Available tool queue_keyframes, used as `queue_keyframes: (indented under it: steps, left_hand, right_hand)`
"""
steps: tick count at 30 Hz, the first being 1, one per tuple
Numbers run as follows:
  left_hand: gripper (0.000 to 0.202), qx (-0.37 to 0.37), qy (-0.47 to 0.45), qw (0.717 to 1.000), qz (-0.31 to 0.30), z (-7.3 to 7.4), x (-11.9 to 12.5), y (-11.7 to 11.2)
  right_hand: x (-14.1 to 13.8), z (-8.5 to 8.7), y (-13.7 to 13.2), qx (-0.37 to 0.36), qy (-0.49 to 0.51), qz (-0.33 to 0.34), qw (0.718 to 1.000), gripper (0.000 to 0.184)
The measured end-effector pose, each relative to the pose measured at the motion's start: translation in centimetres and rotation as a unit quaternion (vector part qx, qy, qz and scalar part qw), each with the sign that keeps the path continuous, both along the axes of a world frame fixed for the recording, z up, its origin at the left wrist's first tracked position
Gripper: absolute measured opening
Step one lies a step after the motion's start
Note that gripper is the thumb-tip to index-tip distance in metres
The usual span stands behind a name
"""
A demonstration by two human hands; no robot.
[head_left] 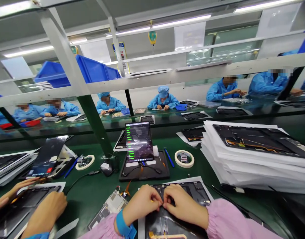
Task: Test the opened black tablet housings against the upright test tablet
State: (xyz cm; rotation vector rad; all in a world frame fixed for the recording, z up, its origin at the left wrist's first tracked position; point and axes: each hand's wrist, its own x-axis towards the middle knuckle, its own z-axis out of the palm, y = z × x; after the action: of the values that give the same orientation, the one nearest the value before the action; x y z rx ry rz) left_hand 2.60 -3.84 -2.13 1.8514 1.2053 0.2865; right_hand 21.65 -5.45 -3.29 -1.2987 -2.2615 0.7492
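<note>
Directly below me a black tablet housing (177, 225) with an orange flex cable lies on a white sheet. Over its upper middle, my left hand (144, 202) and my right hand (183, 205) meet with fingertips pinched together. Whatever sits between those fingertips is too small and too covered to make out. A blue wrist strap (122, 224) circles my left wrist. To the left of the housing lies a silver-and-black electronic assembly (112, 204) with a brown flex strip.
A tall stack of paper-separated housings (237, 166) stands right. Ahead, a lit tablet screen (139, 141) leans on a black tray (164, 171), near a tape roll (184, 158) and blue pen (169, 157). At left, a co-worker's hands (49, 210) work on another housing. A green post (95, 122) rises behind.
</note>
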Motion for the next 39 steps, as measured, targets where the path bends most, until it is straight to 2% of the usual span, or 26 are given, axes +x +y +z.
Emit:
queue_keyframes:
  steps: [5,9,13,28,39]
  left_hand:
    - [0.029,0.034,0.012,0.999,0.005,0.2,-0.3,0.0]
    - [0.027,0.065,0.012,0.998,-0.017,0.8,-0.8,0.1]
    - [0.027,0.054,0.011,0.998,-0.019,0.9,-1.1,0.5]
    - [0.024,0.087,0.032,0.995,-0.022,1.0,-0.6,-0.2]
    - [0.022,0.074,0.033,0.997,-0.017,1.5,-0.5,-0.4]
  right_hand:
    - [0.0,0.3,0.2,0.014,-0.019,0.023,0.999,0.004]
    - [-0.1,0.4,0.5,0.027,-0.027,0.065,0.997,0.003]
    - [-0.3,0.2,0.9,0.015,-0.036,0.086,0.996,0.003]
    - [-0.3,0.3,0.9,0.024,-0.039,0.092,0.995,0.006]
    - [-0.3,0.1,0.9,0.029,-0.039,0.085,0.995,0.007]
